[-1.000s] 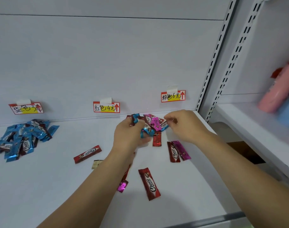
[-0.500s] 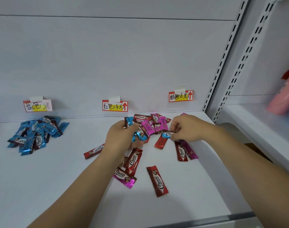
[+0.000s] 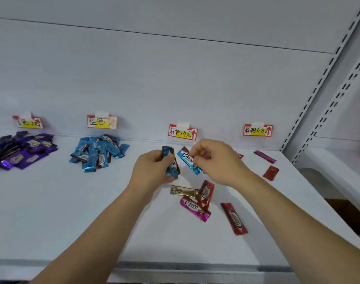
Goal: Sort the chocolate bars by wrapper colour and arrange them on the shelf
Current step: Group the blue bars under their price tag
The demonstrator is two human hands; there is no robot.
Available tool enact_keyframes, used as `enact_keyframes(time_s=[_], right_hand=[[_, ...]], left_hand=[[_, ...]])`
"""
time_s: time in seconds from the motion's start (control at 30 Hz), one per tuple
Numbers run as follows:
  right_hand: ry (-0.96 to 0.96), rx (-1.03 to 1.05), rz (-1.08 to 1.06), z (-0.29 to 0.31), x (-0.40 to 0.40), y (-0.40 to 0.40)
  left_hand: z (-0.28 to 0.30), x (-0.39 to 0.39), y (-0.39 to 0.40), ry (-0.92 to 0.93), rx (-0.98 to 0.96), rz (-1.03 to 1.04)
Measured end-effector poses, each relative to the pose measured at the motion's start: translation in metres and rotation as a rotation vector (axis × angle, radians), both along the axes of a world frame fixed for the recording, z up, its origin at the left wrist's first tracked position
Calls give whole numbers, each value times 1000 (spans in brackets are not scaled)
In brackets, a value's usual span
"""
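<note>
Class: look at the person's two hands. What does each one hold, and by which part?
Left hand grips blue bars around their middle. Right hand pinches another blue bar at its upper end.

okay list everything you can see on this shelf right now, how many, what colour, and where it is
purple bars: a pile, too overlapped to count, purple, far left under the first tag
blue pile: a pile, too overlapped to count, blue, under the second tag
held blue bars: a few, blue, in the left hand
blue bar: one, blue, pinched by the right hand
gold bar: one, gold, shelf centre
red bars: at least three, red, centre and right
pink bars: two, pink, one centre, one far right at the back
price tags: four, red and yellow, along the back wall
shelf: one, white
left hand: grips the held blue bars
right hand: pinches the blue bar
</note>
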State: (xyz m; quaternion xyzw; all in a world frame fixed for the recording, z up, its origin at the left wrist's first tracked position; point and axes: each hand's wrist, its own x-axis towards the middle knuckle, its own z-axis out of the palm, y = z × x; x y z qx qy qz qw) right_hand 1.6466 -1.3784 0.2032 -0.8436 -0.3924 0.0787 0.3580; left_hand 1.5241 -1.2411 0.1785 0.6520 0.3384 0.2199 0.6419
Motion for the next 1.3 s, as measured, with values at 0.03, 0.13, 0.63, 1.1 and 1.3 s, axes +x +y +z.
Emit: enact_keyframes(time_s=[0.03,0.13,0.63,1.1,1.3], right_hand=[[-18,-15,35,-3,-12,17],[-8,3,109,-17,-46,69],[-546,-275,158,-65,-81,240],[-501,-384,126,-40,-55,147],[-491,-373,53,-30,-32,49]], left_hand=[[-3,-11,13,21,51,27],[-9,-46,58,140,296,138],[-55,-72,205,604,1024,193],[-50,-47,140,412,1204,129],[-45,-35,60,311,1215,-156]])
